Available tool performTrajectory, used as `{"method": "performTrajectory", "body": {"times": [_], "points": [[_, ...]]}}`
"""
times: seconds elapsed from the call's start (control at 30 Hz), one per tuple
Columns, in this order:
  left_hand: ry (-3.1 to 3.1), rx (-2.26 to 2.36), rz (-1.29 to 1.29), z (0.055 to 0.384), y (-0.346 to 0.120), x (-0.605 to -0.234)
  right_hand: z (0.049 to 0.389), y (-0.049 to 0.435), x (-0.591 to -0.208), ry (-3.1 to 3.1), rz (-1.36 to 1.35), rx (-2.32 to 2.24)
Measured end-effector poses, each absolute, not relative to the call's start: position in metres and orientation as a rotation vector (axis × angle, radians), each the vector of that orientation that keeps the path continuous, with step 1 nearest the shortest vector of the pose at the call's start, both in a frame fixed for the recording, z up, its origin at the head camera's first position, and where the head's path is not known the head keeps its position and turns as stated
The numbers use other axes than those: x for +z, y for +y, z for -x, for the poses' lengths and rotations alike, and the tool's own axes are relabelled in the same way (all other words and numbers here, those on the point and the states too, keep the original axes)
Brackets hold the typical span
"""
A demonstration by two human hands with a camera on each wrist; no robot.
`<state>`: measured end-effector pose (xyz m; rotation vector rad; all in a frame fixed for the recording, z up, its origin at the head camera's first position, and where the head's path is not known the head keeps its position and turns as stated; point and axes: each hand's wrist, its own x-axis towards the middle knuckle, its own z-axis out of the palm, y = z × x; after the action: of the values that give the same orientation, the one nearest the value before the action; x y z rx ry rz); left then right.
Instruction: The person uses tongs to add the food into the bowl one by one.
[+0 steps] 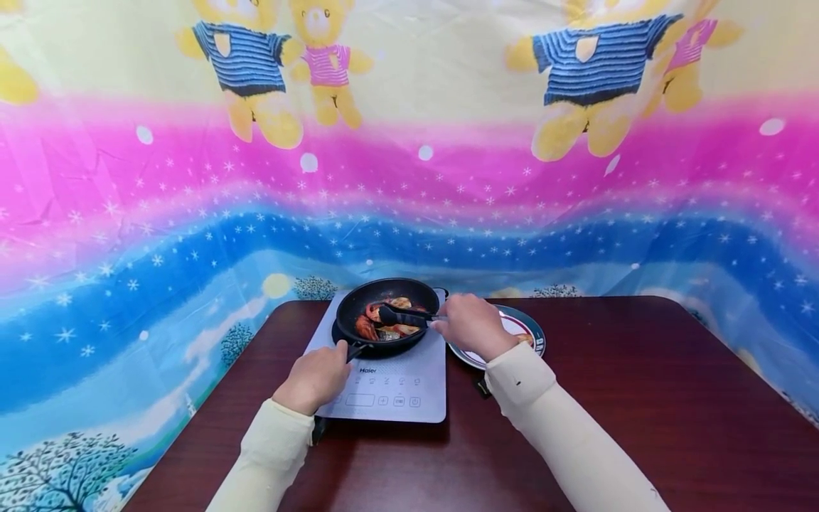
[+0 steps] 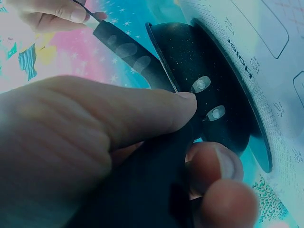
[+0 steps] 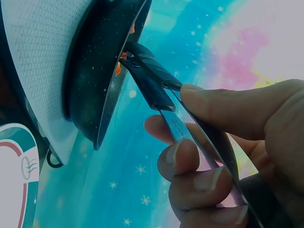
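A black frying pan (image 1: 348, 313) sits on a white induction cooker (image 1: 390, 392), with reddish and pale food pieces (image 1: 367, 328) inside. My left hand (image 1: 313, 378) grips the pan's black handle (image 2: 142, 180), thumb along the top and fingers curled beneath. Over the pan, my right hand (image 1: 472, 326) holds metal tongs (image 3: 178, 126) with black tips, thumb on one arm and fingers round the other. The black tongs heads (image 1: 399, 315) reach down among the food inside the rim. Their very ends are partly hidden by the pan wall in the right wrist view.
A round plate (image 1: 539, 340) with a green and red rim stands right of the cooker, a small piece of food on it, partly behind my right hand. The dark red table (image 1: 640, 384) stretches to the right. A patterned cloth (image 1: 409, 199) hangs close behind.
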<state>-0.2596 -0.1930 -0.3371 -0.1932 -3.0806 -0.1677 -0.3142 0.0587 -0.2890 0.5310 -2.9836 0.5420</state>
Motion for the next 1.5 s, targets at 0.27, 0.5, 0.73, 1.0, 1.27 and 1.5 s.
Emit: {"method": "performTrajectory", "body": {"times": [0.27, 0.5, 0.73, 1.0, 1.27, 1.5], "points": [[-3.081, -0.171, 0.186, 0.259, -0.192, -0.336, 0.311, 0.051, -0.292, -2.981, -0.498, 0.514], [-3.073, -0.174, 0.199, 0.258, -0.192, -0.337, 0.311, 0.048, -0.297, -2.983, -0.480, 0.439], [-3.082, -0.179, 0.192, 0.258, -0.192, -0.337, 0.310, 0.049, -0.297, -2.999, -0.472, 0.428], [-3.070, -0.149, 0.200, 0.260, -0.193, -0.338, 0.306, 0.052, -0.296, -2.998, -0.485, 0.466], [-3.051, -0.121, 0.215, 0.261, -0.194, -0.340, 0.301, 0.063, -0.292, -2.970, -0.504, 0.479], [-3.055, -0.107, 0.224, 0.261, -0.194, -0.339, 0.294, 0.092, -0.285, -2.946, -0.476, 0.462]]}}
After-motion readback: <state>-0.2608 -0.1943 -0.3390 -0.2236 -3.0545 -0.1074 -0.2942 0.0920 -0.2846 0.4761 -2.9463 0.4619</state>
